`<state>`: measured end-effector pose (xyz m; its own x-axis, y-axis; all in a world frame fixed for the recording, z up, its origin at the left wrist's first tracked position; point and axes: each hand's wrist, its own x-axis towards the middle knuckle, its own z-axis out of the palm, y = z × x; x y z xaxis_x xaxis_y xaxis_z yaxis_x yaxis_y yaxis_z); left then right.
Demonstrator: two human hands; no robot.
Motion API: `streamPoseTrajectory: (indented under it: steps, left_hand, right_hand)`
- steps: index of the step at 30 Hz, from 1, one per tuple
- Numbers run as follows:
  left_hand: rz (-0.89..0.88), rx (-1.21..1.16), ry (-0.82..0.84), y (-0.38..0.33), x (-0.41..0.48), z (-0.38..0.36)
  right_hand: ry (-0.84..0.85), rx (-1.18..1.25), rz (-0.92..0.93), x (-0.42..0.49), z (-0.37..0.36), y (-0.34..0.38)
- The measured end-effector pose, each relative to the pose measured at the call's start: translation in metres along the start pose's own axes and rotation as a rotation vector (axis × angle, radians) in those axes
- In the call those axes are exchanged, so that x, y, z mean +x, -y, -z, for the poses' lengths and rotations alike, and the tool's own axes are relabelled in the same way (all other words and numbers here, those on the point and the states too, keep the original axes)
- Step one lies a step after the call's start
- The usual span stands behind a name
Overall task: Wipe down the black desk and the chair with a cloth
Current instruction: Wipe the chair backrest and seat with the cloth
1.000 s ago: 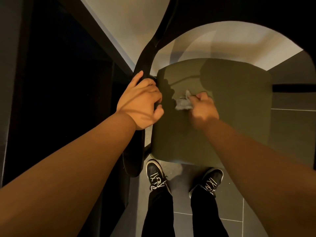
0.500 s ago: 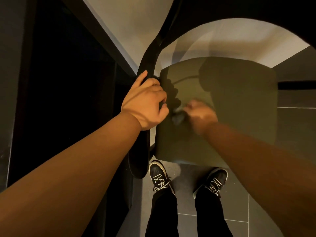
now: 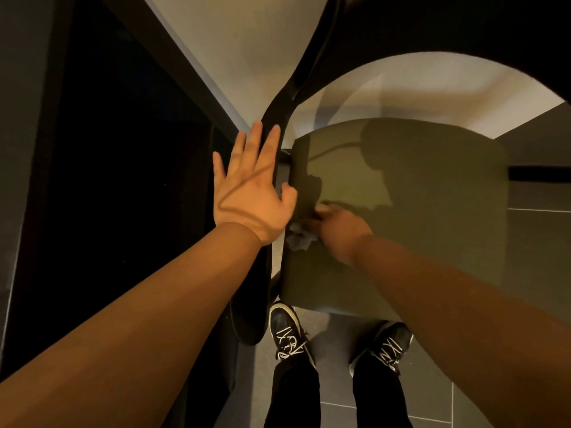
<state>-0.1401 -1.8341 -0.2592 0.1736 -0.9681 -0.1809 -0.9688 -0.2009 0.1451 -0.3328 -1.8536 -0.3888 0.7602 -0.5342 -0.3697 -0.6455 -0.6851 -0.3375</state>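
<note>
The chair's dark olive seat (image 3: 417,211) fills the middle right of the head view, with its black curved armrest (image 3: 278,118) along the seat's left side. My right hand (image 3: 340,233) presses a crumpled grey cloth (image 3: 299,239) onto the seat's left edge. My left hand (image 3: 250,189) is spread flat with fingers apart over the armrest, holding nothing. The black desk (image 3: 123,180) is the dark surface on the left.
My two black shoes (image 3: 287,335) stand on the grey tiled floor (image 3: 540,273) just below the seat's front edge. A pale wall (image 3: 247,41) runs behind. The chair's dark backrest (image 3: 463,26) arches over the top right.
My left hand has let go of the armrest and opened flat. My right hand has dragged the cloth from mid-seat toward the seat's left, nearer edge.
</note>
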Motion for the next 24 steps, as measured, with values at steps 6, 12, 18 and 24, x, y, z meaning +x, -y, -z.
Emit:
streamPoseTrajectory:
  steps: [6,12,18,24]
  left_hand:
    - [-0.025,-0.117,-0.027,0.003,-0.003,-0.002]
    - [-0.017,-0.146,-0.010,-0.001,-0.002,0.003]
    - [0.010,-0.128,0.011,-0.003,-0.002,0.005]
    - [0.014,-0.134,0.003,-0.002,-0.004,0.004]
  right_hand:
    - [-0.379,0.134,-0.408,0.084,0.075,-0.066]
    - [-0.049,0.101,-0.322,0.084,0.060,-0.025]
    - [0.007,0.062,-0.059,0.033,0.024,-0.019]
    - [-0.274,0.073,-0.502,0.050,0.062,-0.083]
